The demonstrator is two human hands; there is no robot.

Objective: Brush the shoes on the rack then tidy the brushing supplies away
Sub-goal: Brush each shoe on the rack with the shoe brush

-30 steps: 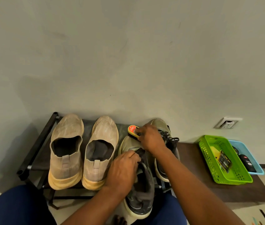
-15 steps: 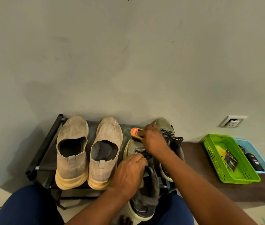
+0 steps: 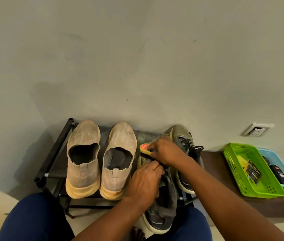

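Four shoes: two beige slip-ons (image 3: 83,157) (image 3: 118,159), two olive sneakers (image 3: 160,211) (image 3: 184,145); one brush (image 3: 144,148); two baskets (image 3: 238,178) (image 3: 277,159); two hands (image 3: 144,183) (image 3: 167,151).

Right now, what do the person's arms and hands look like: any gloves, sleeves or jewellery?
Both hands, left hand and right hand, are bare: no gloves, rings or watch visible. The forearms are bare too, with no sleeve in view. Dark blue trousers cover the knees.
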